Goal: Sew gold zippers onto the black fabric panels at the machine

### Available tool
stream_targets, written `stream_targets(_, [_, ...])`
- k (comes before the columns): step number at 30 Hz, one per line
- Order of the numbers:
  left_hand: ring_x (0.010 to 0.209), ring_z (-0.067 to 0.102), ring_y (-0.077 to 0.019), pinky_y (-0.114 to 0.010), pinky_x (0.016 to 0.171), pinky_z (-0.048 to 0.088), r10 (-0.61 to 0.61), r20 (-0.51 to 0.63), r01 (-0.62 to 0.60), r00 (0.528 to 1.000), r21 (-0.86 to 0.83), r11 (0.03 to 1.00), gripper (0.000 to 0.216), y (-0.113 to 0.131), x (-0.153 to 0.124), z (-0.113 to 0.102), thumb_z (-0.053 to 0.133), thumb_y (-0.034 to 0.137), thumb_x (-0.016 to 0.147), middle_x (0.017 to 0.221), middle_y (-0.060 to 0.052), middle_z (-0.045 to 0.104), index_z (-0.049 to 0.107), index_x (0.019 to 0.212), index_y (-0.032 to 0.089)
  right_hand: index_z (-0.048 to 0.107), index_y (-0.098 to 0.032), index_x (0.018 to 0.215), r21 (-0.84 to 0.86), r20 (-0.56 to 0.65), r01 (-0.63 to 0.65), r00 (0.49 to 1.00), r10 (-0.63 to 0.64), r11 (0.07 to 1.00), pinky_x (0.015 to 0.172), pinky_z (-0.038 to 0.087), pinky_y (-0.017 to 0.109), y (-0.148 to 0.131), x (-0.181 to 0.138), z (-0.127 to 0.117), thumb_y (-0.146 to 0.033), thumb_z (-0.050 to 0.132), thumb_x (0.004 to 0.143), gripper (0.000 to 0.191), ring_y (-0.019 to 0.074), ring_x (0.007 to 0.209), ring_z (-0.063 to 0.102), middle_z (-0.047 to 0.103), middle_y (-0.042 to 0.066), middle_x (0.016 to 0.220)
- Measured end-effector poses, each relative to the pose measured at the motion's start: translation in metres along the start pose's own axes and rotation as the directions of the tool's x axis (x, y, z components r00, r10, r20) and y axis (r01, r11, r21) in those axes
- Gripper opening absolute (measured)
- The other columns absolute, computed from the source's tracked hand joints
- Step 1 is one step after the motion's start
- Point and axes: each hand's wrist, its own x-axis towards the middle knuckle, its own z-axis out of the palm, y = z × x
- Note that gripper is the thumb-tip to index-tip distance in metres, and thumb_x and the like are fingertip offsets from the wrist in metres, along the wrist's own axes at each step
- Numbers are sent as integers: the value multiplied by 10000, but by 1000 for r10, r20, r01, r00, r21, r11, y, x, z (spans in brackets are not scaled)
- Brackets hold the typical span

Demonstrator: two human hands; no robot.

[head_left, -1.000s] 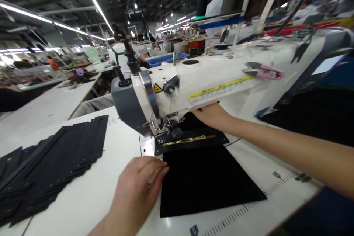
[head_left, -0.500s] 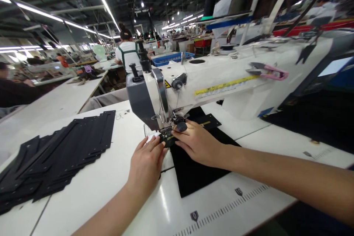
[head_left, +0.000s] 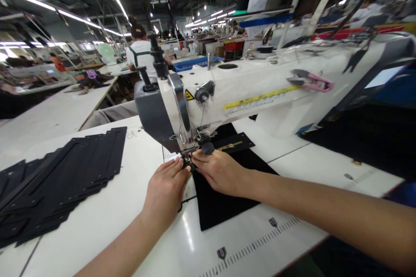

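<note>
A black strip with a gold-coloured zipper (head_left: 231, 145) runs under the needle area of a white sewing machine (head_left: 260, 82). Beneath it lies a larger black fabric panel (head_left: 217, 210) on the table. My left hand (head_left: 167, 184) is closed at the strip's near left end, thumb and fingers together beside the presser foot (head_left: 187, 155). From the right, my right hand (head_left: 224, 173) presses the strip with its fingers together, just behind the foot's right side. The needle and the right fingertips are partly hidden by the machine's round black knob (head_left: 208, 148).
Several flat black pieces (head_left: 74, 173) lie fanned out at left on the white table (head_left: 136, 199). Pink-handled thread snips (head_left: 312, 80) rest against the machine arm. More black fabric (head_left: 364, 138) lies at right. A person in white (head_left: 141, 52) sits beyond, near a blue crate (head_left: 198, 63).
The view has shifted, so the scene sits a little further left. My hands are slightly closer together at the presser foot, and more of the gold zipper shows beyond my right hand.
</note>
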Motion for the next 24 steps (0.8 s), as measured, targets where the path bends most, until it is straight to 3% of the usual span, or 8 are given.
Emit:
stream_targets(9, [890,641,-226,-389,813,523,27,19,-28,999,57,998,232,-1,2,1,401,132,859,921,-123,683,630,821,140,563,-99,983,51,-22,-17,1000,18,999,862,440,299,1,2,1,-56,383,819,247,196,943,553,609,105,995])
stream_targets(24, [821,648,-201,-374,809,505,-32,4,32,999,11,999,186,-8,7,4,426,120,849,869,-98,689,592,768,144,568,-123,1020,93,-34,-44,998,47,995,919,405,304,6,7,5,-76,386,830,267,202,1017,545,622,99,994])
